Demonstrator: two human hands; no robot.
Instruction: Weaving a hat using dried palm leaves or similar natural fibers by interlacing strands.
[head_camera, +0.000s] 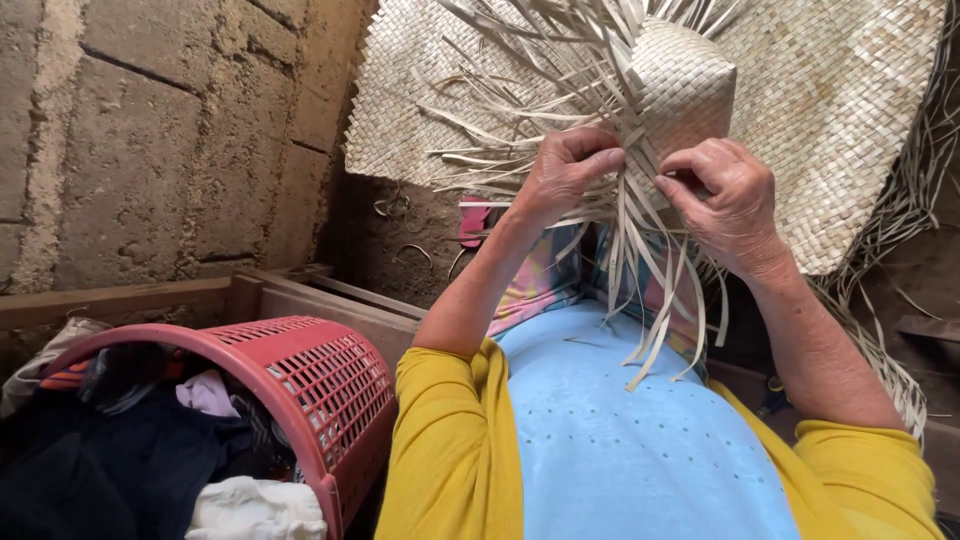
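Note:
A half-woven piece of pale straw (685, 85) is held up in front of me, with many loose flat strips (640, 270) hanging down from its lower edge. My left hand (565, 175) pinches several strips at the woven edge. My right hand (725, 200) grips strips just to the right of it, fingers curled in. Both hands sit close together at the weave's edge. Behind the piece lies a large woven straw mat (830, 110) with frayed strips along its rim.
A red plastic laundry basket (320, 385) full of dark and white clothes stands at lower left. A rough block wall (160, 130) rises behind it, with a wooden frame (300, 295) along its base. The floor is bare earth (400, 235).

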